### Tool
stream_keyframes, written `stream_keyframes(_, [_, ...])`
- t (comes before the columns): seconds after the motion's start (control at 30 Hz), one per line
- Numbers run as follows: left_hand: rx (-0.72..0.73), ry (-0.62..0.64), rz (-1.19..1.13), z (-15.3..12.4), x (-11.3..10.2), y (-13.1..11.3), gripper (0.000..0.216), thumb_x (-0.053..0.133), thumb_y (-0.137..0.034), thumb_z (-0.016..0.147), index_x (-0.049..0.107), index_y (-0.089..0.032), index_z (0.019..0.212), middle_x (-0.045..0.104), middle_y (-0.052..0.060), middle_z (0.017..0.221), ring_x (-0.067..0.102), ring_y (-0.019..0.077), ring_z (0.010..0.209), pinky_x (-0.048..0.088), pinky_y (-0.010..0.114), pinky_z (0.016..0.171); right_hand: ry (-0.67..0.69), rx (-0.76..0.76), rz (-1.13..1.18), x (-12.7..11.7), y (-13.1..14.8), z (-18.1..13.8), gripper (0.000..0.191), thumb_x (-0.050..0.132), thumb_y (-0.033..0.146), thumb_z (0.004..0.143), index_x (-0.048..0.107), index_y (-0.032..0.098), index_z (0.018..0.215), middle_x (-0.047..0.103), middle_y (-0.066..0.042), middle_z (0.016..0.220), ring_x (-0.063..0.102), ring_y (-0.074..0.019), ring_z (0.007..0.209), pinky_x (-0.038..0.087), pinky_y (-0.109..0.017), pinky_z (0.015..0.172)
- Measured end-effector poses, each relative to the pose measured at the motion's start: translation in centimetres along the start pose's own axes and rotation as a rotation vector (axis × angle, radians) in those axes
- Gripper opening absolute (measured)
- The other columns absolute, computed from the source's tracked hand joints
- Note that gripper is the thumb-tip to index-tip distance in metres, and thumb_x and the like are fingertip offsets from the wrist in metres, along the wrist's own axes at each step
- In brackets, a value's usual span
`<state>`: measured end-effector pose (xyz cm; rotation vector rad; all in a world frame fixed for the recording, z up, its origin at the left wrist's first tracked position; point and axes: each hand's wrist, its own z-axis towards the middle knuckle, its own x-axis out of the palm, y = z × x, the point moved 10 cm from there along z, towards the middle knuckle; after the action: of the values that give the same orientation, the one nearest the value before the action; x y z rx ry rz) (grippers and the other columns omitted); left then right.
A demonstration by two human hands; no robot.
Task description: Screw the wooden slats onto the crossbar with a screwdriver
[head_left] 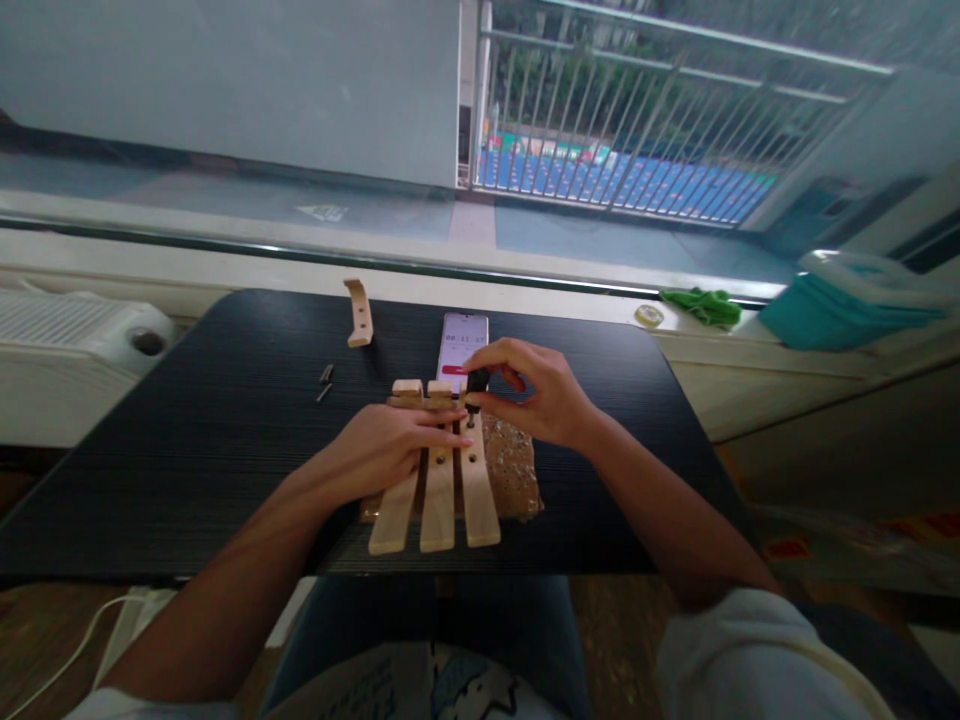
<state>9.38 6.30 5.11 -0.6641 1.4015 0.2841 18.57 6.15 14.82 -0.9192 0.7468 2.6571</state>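
Three curved wooden hook pieces [439,500] lie side by side on a brown board [517,470] that looks wrapped in plastic. My left hand [386,440] lies across them, its fingers stretched out and resting on the right-hand hook piece near its holes. In my right hand [536,390], thumb and fingers pinch the black handle of a short screwdriver [477,381]. The tool stands upright over the upper hole of that same piece. Whether its tip touches a screw there is too small to tell.
A fourth wooden hook piece [360,315] stands at the table's back left, with small metal screws [325,382] nearby. A phone [459,340] showing a timer lies behind the board. A tape roll [649,316], green cloth [703,306] and teal container [817,305] sit on the sill.
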Motion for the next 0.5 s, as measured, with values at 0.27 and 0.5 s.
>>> stream_keyframes(0.27, [0.000,-0.002,-0.016,0.1,-0.1,-0.1,0.058,0.049,-0.002,0.077,0.065,-0.037,0.120,0.055,-0.004,0.136,0.062,0.0201,0.118,0.048,0.035,0.101,0.073,-0.057,0.152,0.3,0.0,0.1,0.020,0.065,0.023,0.087,0.063,0.016,0.106,0.065,-0.001,0.085,0.046,-0.0053,0.059,0.042,-0.020,0.056])
stream_keyframes(0.5, [-0.016,-0.015,-0.042,0.0,0.0,0.3,0.050,0.049,-0.008,0.083,0.066,-0.037,0.119,0.056,-0.004,0.136,0.061,0.0194,0.119,0.048,0.034,0.101,0.217,0.070,0.318,1.0,-1.2,-0.1,0.022,0.059,0.017,0.090,0.061,0.013,0.111,0.067,-0.003,0.090,0.049,-0.0039,0.059,0.043,-0.018,0.056])
